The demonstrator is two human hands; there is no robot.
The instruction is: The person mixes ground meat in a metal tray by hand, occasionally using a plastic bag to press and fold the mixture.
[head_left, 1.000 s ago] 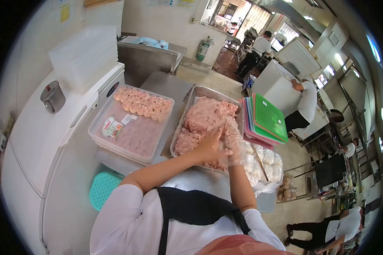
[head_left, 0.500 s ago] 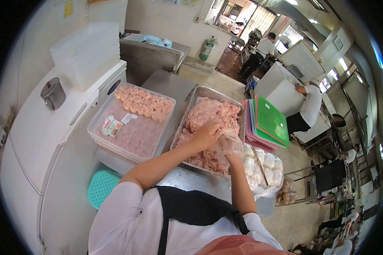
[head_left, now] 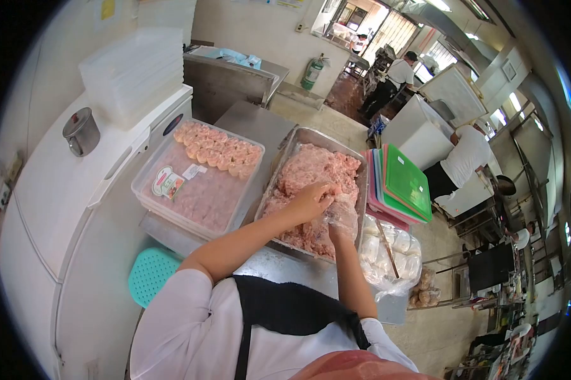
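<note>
Ground meat (head_left: 314, 168) fills a metal tray (head_left: 362, 190) in front of me. Over the meat, my left hand (head_left: 312, 201) is bare, with its fingers bent together close to my right hand; what they hold, if anything, is too small to tell. My right hand (head_left: 341, 217), in a clear plastic glove, is low over the right part of the meat, and its fingers are blurred under the plastic. Left of the tray is a clear plastic container (head_left: 217, 201) with rows of formed meat portions (head_left: 219, 149) along its far side and a label on its film.
Coloured lids or boards (head_left: 409, 183) are stacked right of the tray, beside a bag of white pieces (head_left: 390, 253) with a stick on it. A metal cup (head_left: 81, 133) stands on the white freezer at left. A teal perforated stool (head_left: 151, 275) is below. Co-workers are farther back.
My right hand has shifted slightly left and up, closer to my left hand, and my left fingers have drawn together. A co-worker at the white chest freezer has bent farther over.
</note>
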